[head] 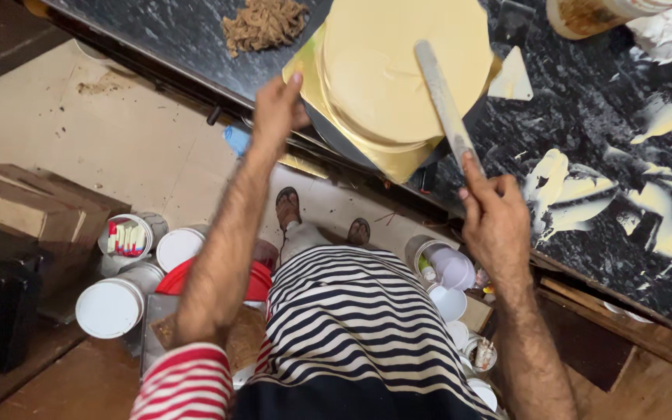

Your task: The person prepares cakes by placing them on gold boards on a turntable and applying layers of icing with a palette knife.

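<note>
A round cake (390,70) coated in pale yellow cream sits on a gold square board (398,159) on a turntable at the edge of a black marble counter (585,117). My right hand (491,218) grips the handle of a long flat spatula (441,93), whose blade lies across the top of the cake. My left hand (278,109) touches the near left side of the board, fingers curled at its edge.
Cream smears (577,190) cover the counter at right, beside a white scraper (511,78) and a pile of brown crumbs (262,23). Below, on the floor, stand white tubs (110,307), a red lid (211,280) and cups (449,272). My sandalled feet (288,206) show under a striped apron.
</note>
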